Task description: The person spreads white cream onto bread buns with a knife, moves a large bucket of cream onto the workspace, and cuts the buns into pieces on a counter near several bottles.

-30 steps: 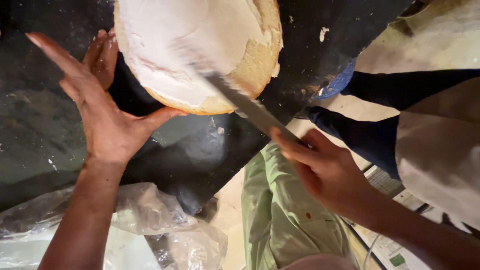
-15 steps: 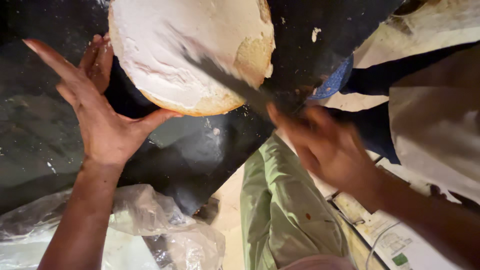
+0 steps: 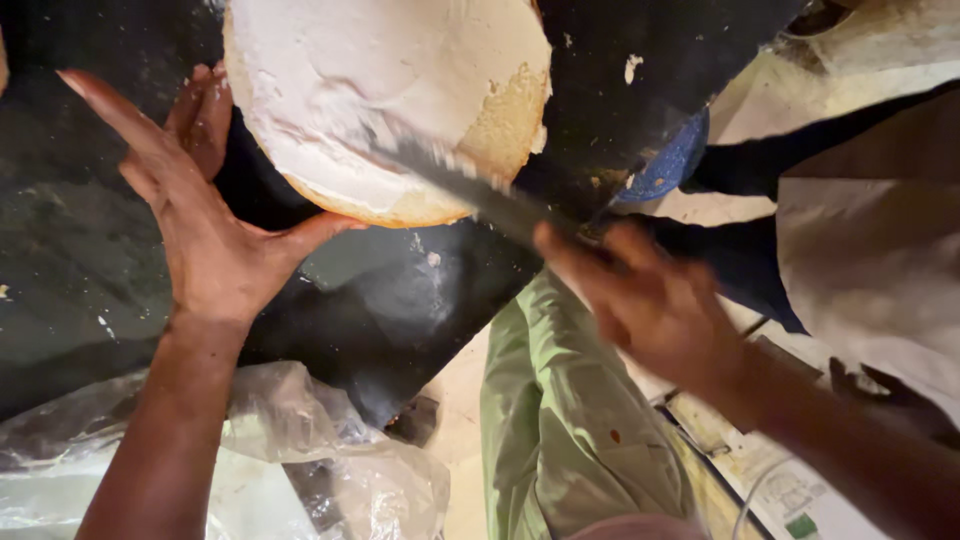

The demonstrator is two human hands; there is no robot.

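Round cake (image 3: 390,90): flat on the dark desk (image 3: 90,250), top spread with white frosting, bare golden crumb showing at its right edge. Long knife (image 3: 470,190): blade blurred, laid flat across the frosted top, handle in my right grip (image 3: 650,300).

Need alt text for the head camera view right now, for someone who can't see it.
The right hand holds a long knife across the white-frosted top of a round cake, the blade blurred. The open left hand rests against the cake's edge on a dark worktop; crumpled clear plastic lies nearer the person.
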